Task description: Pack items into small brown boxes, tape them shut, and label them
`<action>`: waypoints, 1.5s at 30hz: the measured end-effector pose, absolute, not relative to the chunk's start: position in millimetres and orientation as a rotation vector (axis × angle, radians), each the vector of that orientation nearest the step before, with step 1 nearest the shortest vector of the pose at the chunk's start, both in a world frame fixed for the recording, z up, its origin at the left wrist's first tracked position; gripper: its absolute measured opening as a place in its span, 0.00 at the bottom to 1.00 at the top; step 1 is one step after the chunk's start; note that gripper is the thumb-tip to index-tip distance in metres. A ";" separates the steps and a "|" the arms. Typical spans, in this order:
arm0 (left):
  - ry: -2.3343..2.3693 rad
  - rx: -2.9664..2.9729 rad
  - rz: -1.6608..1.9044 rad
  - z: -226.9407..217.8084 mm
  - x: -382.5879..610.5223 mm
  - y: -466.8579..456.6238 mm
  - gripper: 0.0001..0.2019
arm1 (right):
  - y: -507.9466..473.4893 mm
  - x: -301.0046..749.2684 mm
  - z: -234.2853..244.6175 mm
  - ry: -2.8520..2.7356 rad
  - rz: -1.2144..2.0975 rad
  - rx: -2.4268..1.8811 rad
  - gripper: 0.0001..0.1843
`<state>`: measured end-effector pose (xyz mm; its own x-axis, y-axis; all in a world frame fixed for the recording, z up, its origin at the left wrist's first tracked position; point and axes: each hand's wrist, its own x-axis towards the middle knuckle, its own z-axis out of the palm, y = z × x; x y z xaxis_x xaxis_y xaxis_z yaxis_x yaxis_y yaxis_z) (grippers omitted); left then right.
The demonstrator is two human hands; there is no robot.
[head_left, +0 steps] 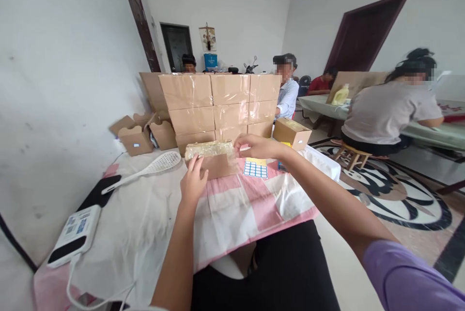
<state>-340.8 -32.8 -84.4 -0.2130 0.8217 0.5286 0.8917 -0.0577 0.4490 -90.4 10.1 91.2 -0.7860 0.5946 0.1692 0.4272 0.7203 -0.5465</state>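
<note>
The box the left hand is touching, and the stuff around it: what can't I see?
All in the head view:
Inside of the box: hidden by its walls and taped top.
Whether the right hand pinches anything: too small.
Any writing on the label sheet: too small.
Body of the far person: hidden by stacked boxes.

Forward-down head view over hands point(193, 181)

White walls point(240, 6) are being broken by a dark rear door point(177, 45) and a maroon door point(366, 35) at right. A scroll point(208, 38) is being displayed. The patterned floor point(395, 194) is being softly lit; a wooden stool point(350, 152) is being occupied beside a draped table point(421, 137).
</note>
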 end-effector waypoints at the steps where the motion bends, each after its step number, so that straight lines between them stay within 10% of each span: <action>1: -2.089 -1.902 -1.145 -85.5 -339.7 -31.6 0.26 | 17.5 -98.8 92.0 -2.611 0.765 -0.786 0.06; 25: -1.861 -1.654 -1.356 -131.4 -337.4 6.5 0.17 | 163.1 -267.7 29.7 -2.660 0.792 -1.157 0.04; 45: -1.992 -1.768 -1.229 -71.6 -328.4 2.1 0.22 | 172.3 -263.5 2.3 -2.584 0.840 -1.017 0.03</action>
